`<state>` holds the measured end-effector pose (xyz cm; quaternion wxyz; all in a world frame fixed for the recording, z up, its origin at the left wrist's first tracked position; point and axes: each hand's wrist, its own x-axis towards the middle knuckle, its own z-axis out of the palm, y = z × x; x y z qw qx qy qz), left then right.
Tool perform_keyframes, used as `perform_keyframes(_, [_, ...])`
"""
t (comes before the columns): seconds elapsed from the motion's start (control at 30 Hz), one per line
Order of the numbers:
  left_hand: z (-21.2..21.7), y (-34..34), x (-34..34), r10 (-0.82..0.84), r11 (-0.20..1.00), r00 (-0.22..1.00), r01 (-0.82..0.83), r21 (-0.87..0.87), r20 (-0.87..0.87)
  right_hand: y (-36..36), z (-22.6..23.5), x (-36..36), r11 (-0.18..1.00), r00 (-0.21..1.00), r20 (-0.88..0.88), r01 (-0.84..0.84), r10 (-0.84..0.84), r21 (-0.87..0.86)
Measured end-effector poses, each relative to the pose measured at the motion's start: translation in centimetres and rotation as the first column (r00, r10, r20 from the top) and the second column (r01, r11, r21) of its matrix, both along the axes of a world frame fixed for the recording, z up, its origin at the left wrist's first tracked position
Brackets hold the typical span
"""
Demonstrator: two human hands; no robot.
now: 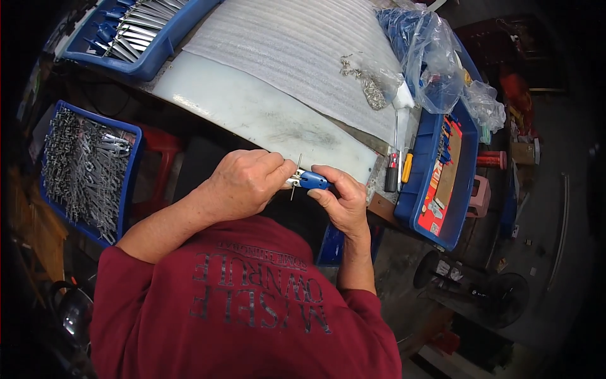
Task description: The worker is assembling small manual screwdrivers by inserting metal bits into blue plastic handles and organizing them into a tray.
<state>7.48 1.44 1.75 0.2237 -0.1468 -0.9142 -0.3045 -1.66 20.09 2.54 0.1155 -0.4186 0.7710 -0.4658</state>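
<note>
My left hand (246,182) and my right hand (341,196) meet at the near edge of the white table top (252,107). Between them is a small tool with a blue handle (312,180) and a metal end. My right hand grips the blue handle. My left hand pinches the metal end, where a thin metal pin (295,177) stands across it. My red sleeves and shirt fill the lower part of the view.
A blue crate of metal parts (85,167) stands at my left, another blue tray with blue-handled tools (136,28) at the far left. White foam sheet (297,50), loose metal bits (372,88), screwdrivers (398,167), plastic bags (429,57) and a blue bin (442,170) lie to the right.
</note>
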Motion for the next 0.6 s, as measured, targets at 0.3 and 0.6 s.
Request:
perform_keyframes(0.3, [0.28,-0.14,-0.04,-0.016,1.000,1.000,0.017,-0.009,0.003,0.17,0.16,-0.45,0.999,0.999,-0.008,-0.037,0.037,-0.002])
perform_keyframes(0.6, [0.23,0.03,-0.11,-0.010,1.000,1.000,0.010,0.003,0.011,0.15,0.06,-0.21,1.000,1.000,-0.002,-0.012,0.012,0.007])
